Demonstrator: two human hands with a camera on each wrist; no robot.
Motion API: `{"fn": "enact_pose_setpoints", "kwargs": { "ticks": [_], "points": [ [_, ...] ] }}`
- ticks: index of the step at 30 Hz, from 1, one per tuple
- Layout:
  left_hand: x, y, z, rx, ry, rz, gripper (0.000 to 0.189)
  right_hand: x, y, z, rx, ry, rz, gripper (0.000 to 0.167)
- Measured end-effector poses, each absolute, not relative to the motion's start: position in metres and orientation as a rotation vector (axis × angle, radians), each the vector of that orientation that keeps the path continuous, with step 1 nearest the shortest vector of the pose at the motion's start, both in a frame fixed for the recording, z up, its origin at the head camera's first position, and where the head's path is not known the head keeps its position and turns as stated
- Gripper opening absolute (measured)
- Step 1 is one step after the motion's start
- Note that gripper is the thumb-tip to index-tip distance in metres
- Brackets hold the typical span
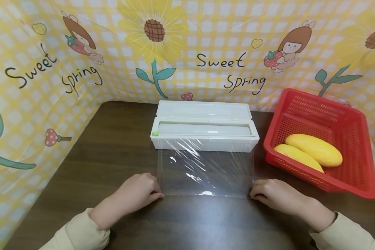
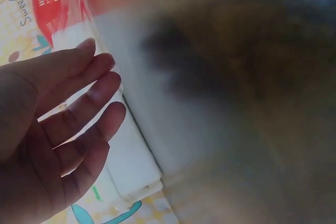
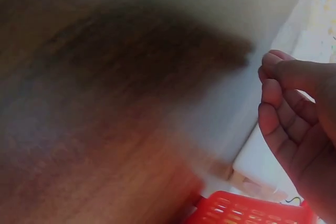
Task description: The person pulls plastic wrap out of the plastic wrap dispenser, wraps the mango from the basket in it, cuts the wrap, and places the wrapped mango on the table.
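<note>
A sheet of clear plastic wrap (image 1: 206, 173) stretches toward me from a white wrap dispenser (image 1: 203, 144), whose lid (image 1: 203, 110) stands raised at the back. My left hand (image 1: 137, 192) pinches the sheet's near left corner between thumb and forefinger. At the near right corner my right hand (image 1: 278, 196) pinches it the same way. In the left wrist view the left hand (image 2: 63, 108) has its other fingers loosely bent. The right wrist view shows the right hand's (image 3: 299, 114) thumb and forefinger tips together. A green slider (image 1: 155, 133) sits at the dispenser's left end.
A red plastic basket (image 1: 370, 166) stands at the right, holding two yellow oval fruits (image 1: 314, 149) whose kind I cannot tell. Behind the dark wooden table (image 1: 112, 146) hangs a yellow checked cloth (image 1: 212, 38), which also covers the left side.
</note>
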State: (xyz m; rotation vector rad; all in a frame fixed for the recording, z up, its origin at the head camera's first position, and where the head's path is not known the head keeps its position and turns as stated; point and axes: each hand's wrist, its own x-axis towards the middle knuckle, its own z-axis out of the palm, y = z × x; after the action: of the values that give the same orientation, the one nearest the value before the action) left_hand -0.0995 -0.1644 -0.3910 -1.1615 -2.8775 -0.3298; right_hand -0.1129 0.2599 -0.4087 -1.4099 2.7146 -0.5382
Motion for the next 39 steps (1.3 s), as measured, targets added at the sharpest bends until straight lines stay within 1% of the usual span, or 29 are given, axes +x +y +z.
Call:
{"fn": "enact_pose_setpoints", "kwargs": {
  "ticks": [6, 13, 20, 25, 29, 33, 36, 39],
  "points": [
    [-0.097, -0.159, -0.398, -1.187, -2.826, -0.230, 0.014, -0.111, 0.264, -0.414, -1.373, 2.722, -0.560, 0.018],
    [-0.096, -0.152, -0.402, -1.180, -2.807, -0.175, 0.018, -0.106, 0.270, -0.415, -1.378, 2.726, -0.618, 0.019],
    [-0.102, -0.148, -0.401, -1.177, -2.845, -0.187, 0.021, -0.102, 0.276, -0.415, -1.367, 2.746, -0.598, 0.022],
    [-0.105, -0.147, -0.399, -1.183, -2.874, -0.248, 0.022, -0.100, 0.280, -0.405, -1.359, 2.750, -0.549, 0.023],
    [-0.104, -0.150, -0.399, -1.165, -2.913, -0.292, 0.022, -0.101, 0.281, -0.382, -1.374, 2.708, -0.585, 0.028],
    [-0.105, -0.153, -0.399, -1.143, -2.944, -0.325, 0.023, -0.105, 0.284, -0.342, -1.342, 2.682, -0.637, 0.036],
    [-0.107, -0.152, -0.400, -1.142, -2.953, -0.335, 0.025, -0.113, 0.294, -0.306, -1.227, 2.739, -0.617, 0.036],
    [-0.108, -0.151, -0.399, -1.143, -2.962, -0.339, 0.028, -0.128, 0.312, -0.277, -0.995, 2.843, -0.542, 0.034]
  ]
}}
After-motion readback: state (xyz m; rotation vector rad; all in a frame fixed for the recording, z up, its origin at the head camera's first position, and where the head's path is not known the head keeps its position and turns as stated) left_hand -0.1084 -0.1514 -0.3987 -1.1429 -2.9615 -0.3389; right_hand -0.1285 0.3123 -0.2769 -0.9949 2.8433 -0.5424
